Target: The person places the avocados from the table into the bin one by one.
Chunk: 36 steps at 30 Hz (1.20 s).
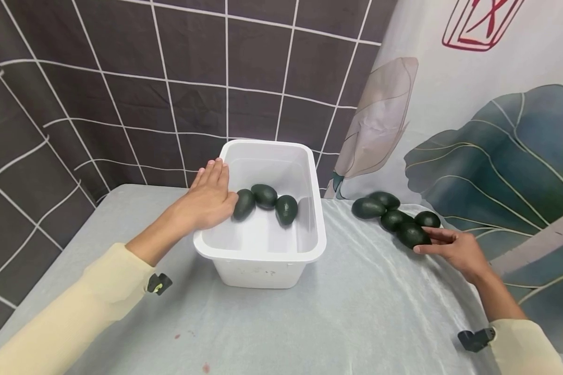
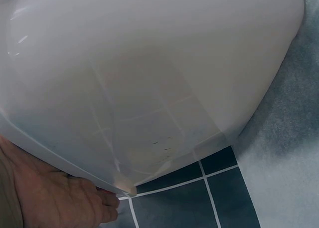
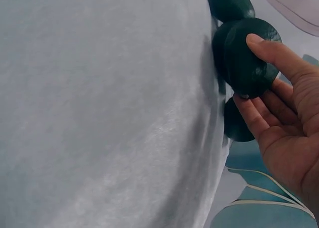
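My left hand [image 1: 210, 200] rests on the left rim of a white plastic tub [image 1: 258, 255], fingers straight and pointing away, thumb over the inner side. From below, the left wrist view shows that hand's palm [image 2: 60, 198] beside the tub's outer wall [image 2: 149, 88]. Three dark green avocados [image 1: 264, 196] lie on the tub's floor. Far to the right, my right hand [image 1: 457, 252] pinches an avocado [image 1: 412, 235] between thumb and fingers. Close up, the right wrist view has the thumb across the held avocado [image 3: 249, 63], with the fingers at its lower side.
Several more avocados [image 1: 368, 208] lie in a cluster beside the held one, near the cloth's back right edge. A light grey cloth [image 1: 356, 307] covers the table. Dark tile-patterned sheeting [image 1: 192, 109] hangs behind, and a leaf-printed curtain [image 1: 511, 156] hangs on the right.
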Motion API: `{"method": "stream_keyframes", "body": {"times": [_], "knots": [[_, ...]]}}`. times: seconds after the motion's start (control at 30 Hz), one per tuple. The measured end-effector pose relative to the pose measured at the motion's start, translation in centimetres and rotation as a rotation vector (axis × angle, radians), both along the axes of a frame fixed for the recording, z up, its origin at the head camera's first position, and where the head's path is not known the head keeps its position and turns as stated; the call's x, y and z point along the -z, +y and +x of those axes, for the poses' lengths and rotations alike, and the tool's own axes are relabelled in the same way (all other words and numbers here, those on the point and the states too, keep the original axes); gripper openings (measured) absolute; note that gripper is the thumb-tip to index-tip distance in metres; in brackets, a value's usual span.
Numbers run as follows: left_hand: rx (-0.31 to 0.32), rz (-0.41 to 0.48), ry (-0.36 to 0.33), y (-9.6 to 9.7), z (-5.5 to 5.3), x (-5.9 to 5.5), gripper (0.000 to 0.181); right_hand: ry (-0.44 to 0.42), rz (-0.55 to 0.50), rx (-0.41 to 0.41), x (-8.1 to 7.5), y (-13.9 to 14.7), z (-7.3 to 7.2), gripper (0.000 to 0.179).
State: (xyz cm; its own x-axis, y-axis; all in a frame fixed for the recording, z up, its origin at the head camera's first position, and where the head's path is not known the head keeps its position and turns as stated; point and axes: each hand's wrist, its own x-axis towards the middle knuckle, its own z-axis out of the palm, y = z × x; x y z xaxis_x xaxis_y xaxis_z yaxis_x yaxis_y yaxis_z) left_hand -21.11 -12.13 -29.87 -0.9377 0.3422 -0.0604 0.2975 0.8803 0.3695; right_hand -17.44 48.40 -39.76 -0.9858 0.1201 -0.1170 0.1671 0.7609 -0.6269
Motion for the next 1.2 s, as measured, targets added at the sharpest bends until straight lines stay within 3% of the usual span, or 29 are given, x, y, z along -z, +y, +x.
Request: {"method": "stream_keyframes", "body": {"times": [0.43, 0.9, 1.2], "knots": [[-0.003, 0.000, -0.010, 0.0, -0.1, -0.1, 0.081, 0.010, -0.071, -0.031, -0.8, -0.1, -0.5, 0.082], [-0.002, 0.000, -0.009, 0.0, -0.1, 0.0, 0.081, 0.009, -0.080, -0.058, -1.4, -0.4, -0.8, 0.077], [-0.005, 0.008, -0.006, 0.0, -0.3, 0.0, 0.081, 0.018, -0.132, -0.061, -2.1, -0.9, -1.2, 0.065]]}}
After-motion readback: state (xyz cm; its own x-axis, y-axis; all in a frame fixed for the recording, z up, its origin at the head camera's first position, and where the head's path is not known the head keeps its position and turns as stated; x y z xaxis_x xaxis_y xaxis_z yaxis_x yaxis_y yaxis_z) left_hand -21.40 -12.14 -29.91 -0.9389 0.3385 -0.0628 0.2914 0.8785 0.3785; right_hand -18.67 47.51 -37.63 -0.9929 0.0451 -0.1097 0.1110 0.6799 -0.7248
